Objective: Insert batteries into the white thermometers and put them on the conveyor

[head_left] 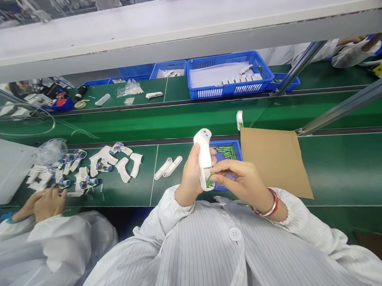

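Note:
My left hand (190,176) is wrapped round a white handheld thermometer-like device (203,153), held upright over the table's near edge. My right hand (240,179) pinches a small green battery (210,178) at the open lower end of that device. Just behind my hands a small blue tray (237,147) holds several green batteries. Two white covers (167,166) lie on the green table to the left of my hands.
A brown cardboard sheet (274,160) lies to the right. One white device (239,119) stands on the conveyor belt. A co-worker's hand (48,203) at the left rests near several white shells and circuit boards (84,166). Blue baskets (229,76) sit across the belt.

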The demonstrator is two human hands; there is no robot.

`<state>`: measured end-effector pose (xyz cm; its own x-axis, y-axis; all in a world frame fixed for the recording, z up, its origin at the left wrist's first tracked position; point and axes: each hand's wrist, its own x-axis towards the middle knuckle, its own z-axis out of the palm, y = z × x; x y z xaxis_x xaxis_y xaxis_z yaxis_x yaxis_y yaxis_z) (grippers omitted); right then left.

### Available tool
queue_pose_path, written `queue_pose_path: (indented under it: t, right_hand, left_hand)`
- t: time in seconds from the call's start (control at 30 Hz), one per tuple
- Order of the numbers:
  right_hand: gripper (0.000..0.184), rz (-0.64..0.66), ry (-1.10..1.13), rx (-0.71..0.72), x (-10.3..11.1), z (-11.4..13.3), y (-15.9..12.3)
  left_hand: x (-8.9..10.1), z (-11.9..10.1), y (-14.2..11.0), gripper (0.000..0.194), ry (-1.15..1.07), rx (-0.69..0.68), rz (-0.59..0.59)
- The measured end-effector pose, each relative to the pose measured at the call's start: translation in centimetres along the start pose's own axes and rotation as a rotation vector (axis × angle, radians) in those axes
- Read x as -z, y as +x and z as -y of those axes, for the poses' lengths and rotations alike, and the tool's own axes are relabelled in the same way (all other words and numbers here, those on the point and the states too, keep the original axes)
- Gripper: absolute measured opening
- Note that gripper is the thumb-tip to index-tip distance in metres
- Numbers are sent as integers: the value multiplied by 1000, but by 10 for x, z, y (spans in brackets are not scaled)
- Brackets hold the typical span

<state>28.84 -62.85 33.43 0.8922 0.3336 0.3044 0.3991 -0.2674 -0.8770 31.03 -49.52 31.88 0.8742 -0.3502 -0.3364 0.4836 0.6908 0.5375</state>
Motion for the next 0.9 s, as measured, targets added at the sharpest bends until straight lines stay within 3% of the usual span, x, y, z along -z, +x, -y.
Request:
queue_pose_path:
  t: [0.13, 0.33, 0.63, 0.9]
  right_hand:
    - [1, -71, -39, 25, -7, -3, 2]
    - [6, -138, -132, 75, -18, -12, -1]
    - [17, -123, -320, 160, -28, -20, -9]
    - [19, -157, -342, 256, -32, -30, -12]
  left_hand:
    - [-4, 1, 2, 39, -30, -39, -110]
    - [-3, 5, 6, 42, -90, -23, -100]
    - [-2, 7, 12, 39, -122, -52, -230]
    - [2, 10, 16, 36, -219, -49, -217]
